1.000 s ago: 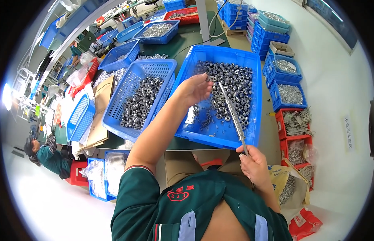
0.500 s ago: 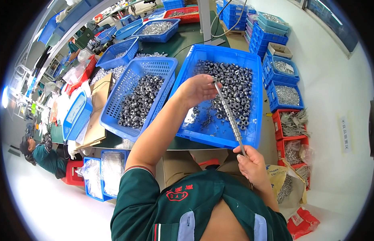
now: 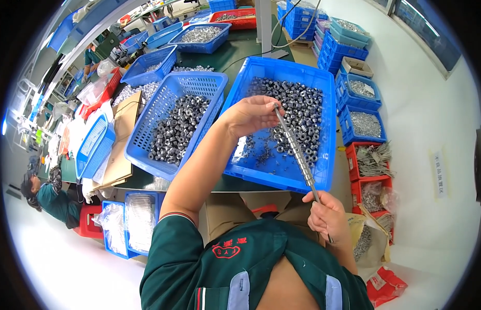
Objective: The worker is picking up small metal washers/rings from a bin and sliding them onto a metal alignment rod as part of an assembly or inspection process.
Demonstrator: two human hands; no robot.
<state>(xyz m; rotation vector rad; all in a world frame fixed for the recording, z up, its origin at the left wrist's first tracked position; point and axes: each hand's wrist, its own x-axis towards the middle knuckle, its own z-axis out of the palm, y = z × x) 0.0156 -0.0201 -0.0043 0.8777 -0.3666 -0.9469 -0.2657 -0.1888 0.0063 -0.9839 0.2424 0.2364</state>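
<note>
A thin metal rod (image 3: 295,148) slants over a solid blue tray (image 3: 327,129), with several shiny rings threaded in a row along it. My right hand (image 3: 327,217) is closed round the rod's lower end, and its tip sticks out below the fist. At the upper end, the thumb and fingertips of my left hand (image 3: 253,114) pinch the rod's tip; whether a ring is there too is hidden. Beneath the rod, dark and silver metal rings (image 3: 307,106) lie heaped in the tray, with small dark bits near its front.
Left of the tray stands a slotted blue basket (image 3: 140,132) of similar rings. Cardboard (image 3: 124,139) and another blue basket (image 3: 96,146) lie farther left. Stacked blue crates (image 3: 365,124) and red crates (image 3: 372,160) line the right. A person (image 3: 57,201) sits at far left.
My right hand has turned and closed more round the rod, whose lower tip now shows below it. My left hand stays at the upper end. The view has shifted slightly.
</note>
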